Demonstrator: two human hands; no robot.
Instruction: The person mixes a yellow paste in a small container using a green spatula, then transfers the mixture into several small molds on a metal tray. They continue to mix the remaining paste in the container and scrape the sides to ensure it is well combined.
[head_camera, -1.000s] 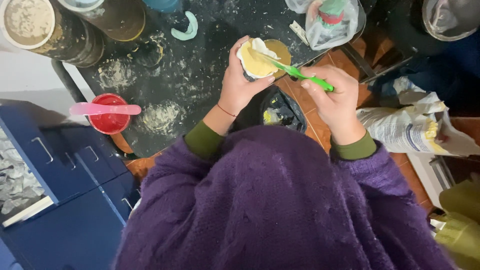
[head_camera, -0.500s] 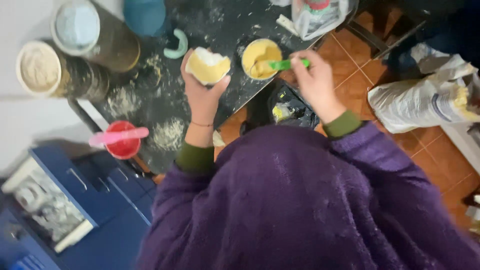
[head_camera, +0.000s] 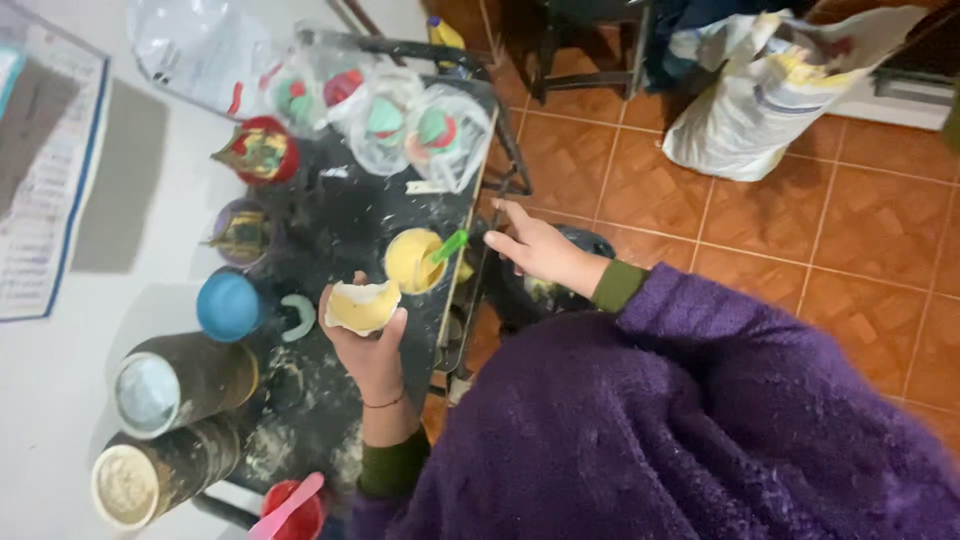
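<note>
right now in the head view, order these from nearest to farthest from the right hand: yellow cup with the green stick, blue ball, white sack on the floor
From the right hand:
1. Yellow cup with the green stick, just beside it on the table edge.
2. White sack, across the tiled floor, up and to the other side.
3. Blue ball, far across the table, by the wall.

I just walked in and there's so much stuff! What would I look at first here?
Probably the left hand, near the middle, holding up a small yellow piece with a ragged white edge. Right beside it on the dark messy table sits a cup of yellow paint with a green stick in it, and the open right hand hovers next to that. At the table's far end lie clear bags of colourful shapes.
</note>
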